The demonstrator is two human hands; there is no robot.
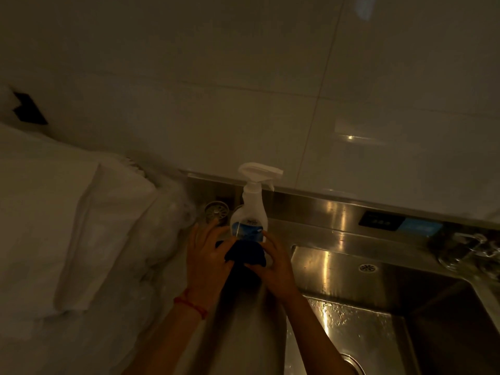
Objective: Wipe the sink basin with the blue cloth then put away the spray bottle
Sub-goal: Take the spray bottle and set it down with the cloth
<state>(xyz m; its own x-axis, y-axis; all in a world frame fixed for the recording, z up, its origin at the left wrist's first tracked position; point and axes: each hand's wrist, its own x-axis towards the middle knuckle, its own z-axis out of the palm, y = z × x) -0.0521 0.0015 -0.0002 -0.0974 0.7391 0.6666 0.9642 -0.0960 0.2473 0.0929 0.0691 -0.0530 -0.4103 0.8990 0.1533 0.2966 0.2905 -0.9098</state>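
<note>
Plastic sheeting, white and crumpled, covers the left side of the scene, with a dark patch showing at its far left edge. Right of it, on the steel tabletop, a round strainer lies near the back wall, just left of the bottle.

Next comes the left hand, fingers spread, a red thread tied at its wrist. Its thumb presses on the left side of the cloth, a dark bunched wad that sits between both hands at the foot of the bottle. The cloth reads almost black in the dim light.

The bottle stands upright on the tabletop at the far edge, against the steel upstand, with its white trigger head pointing right and a blue label on its lower body. The cloth hides its base.

The right hand cups the right side of the cloth, its fingertips touching the lower part of the bottle beside the label. Whether the fingers close around the bottle itself I cannot tell.

Right of the hands the sink drops away, wet and shiny, with an overflow grille on its far wall. On the upstand beyond it sits a dark panel, with a blue pad just to its right, and a tap, blurred, at the far right.
</note>
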